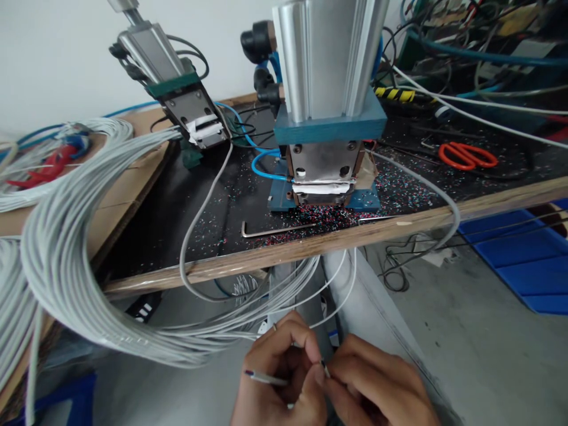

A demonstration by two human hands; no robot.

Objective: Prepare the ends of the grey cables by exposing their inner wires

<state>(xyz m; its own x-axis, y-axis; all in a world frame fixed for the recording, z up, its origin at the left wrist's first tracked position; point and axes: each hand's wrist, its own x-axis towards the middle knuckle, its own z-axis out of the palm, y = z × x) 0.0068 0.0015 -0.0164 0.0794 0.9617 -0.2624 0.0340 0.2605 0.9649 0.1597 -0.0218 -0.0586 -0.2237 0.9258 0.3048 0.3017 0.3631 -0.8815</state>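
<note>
Wire end — thin, grey, round — pinched between left hand and right hand fingers.

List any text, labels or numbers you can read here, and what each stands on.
None readable.
Grey cable bundle: faint jacket print, too blurred to read.
Black item under the bench: white stripes, no letters.
Yellow-black tape: stripes only.
Thin wire pinched by left hand and right hand: no marking visible.
</note>
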